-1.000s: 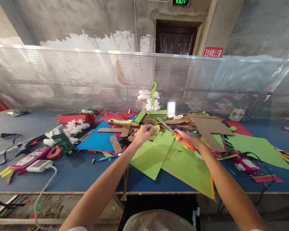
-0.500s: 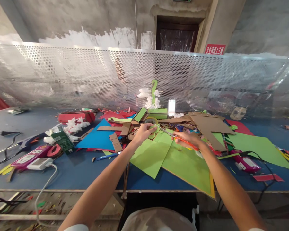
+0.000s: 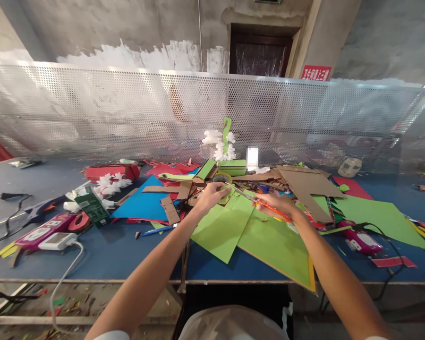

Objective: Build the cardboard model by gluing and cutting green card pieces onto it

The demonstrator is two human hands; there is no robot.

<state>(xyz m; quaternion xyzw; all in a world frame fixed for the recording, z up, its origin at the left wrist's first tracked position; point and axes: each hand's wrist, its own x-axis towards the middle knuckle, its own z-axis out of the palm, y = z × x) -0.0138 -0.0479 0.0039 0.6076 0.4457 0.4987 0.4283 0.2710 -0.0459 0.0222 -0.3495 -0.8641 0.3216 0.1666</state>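
My right hand (image 3: 274, 204) is closed round the orange handles of a pair of scissors (image 3: 243, 192). Their metal blades point left, with the tips at the fingertips of my left hand (image 3: 211, 196). The left fingers pinch a small piece of green paper (image 3: 230, 194) beside the blades; its exact outline is hard to make out. Below both hands lies a green sheet (image 3: 222, 231), overlapping a larger green sheet (image 3: 279, 250) that has a yellow edge. A roll of tape (image 3: 222, 178) sits just behind the left hand.
Cardboard pieces (image 3: 301, 186) and a blue sheet (image 3: 138, 200) flank the work spot. A green upright shape with white tufts (image 3: 225, 141) stands behind. Purple power strips (image 3: 363, 238), a dark green box (image 3: 92, 206) and cables lie on the blue table (image 3: 230, 270). A perforated metal screen (image 3: 134, 113) borders the back.
Both hands stay almost in place. The scissors keep nearly the same position and angle, with only a very slight shift at the right hand.
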